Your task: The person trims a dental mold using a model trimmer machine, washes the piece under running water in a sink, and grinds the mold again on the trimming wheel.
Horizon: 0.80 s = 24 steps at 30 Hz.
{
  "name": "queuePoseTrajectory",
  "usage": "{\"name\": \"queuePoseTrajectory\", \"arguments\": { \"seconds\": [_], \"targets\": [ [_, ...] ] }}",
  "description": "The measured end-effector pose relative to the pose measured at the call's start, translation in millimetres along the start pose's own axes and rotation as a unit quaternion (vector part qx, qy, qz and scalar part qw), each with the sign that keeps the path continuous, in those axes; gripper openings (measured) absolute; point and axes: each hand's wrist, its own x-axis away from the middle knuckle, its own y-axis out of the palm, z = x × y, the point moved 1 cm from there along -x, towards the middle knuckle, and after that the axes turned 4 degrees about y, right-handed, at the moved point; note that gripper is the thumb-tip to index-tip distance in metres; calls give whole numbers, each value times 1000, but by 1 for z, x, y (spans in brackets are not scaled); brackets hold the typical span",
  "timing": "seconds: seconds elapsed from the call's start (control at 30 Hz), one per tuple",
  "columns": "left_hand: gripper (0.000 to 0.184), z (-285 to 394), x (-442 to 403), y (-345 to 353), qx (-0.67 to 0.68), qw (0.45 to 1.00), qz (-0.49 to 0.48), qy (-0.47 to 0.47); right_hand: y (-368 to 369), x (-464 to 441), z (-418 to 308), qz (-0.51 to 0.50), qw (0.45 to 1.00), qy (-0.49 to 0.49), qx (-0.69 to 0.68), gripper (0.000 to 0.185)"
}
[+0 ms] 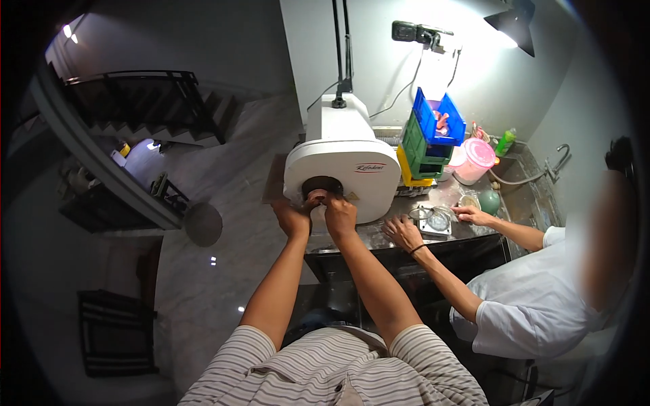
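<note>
A white bench machine (pixel 318 159) with a printed label stands in front of me, with a dark round opening (pixel 323 181) in its face. At the lower rim of that opening, my left hand (pixel 294 218) has its fingers closed around a small pinkish piece (pixel 316 194). From the other side, my right hand (pixel 340 215) pinches toward the same piece, its fingers partly inside the opening. Most of the piece is hidden by the fingers, so its kind cannot be made out.
On the right, another person's hands (pixel 405 233) are at a small white device (pixel 435 222). Stacked blue and green bins (pixel 423 152), a pink-lidded tub (pixel 477 154), a green bottle (pixel 506 141) and a sink with a tap (pixel 556 162) line the counter. A lamp (pixel 516 27) shines above.
</note>
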Motion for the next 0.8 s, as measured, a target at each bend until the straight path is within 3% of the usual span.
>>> {"name": "queuePoseTrajectory", "arguments": {
  "seconds": [0.13,0.17,0.23,0.37,0.43,0.63,0.8],
  "targets": [
    [122,11,-5,-6,-59,997,-3,-48,5,0,4,-8,1000,10,1,10],
    [122,6,-9,-4,-60,997,0,-49,6,0,4,-4,1000,9,-9,9],
    [131,-5,-23,1,-38,996,-6,80,6,-1,5,-8,1000,8,-11,10],
    [129,-17,-47,3,80,985,-97,116,7,0,5,-15,1000,11,-18,11],
    [116,-22,-55,9,173,953,-204,143,6,-2,5,-18,1000,11,-19,12],
    [98,-18,-50,3,177,957,-181,140,6,-2,4,-10,1000,-6,-27,12],
    [97,-15,-50,1,169,955,-177,165,6,-3,3,-19,999,22,-16,10]
  ]
}}
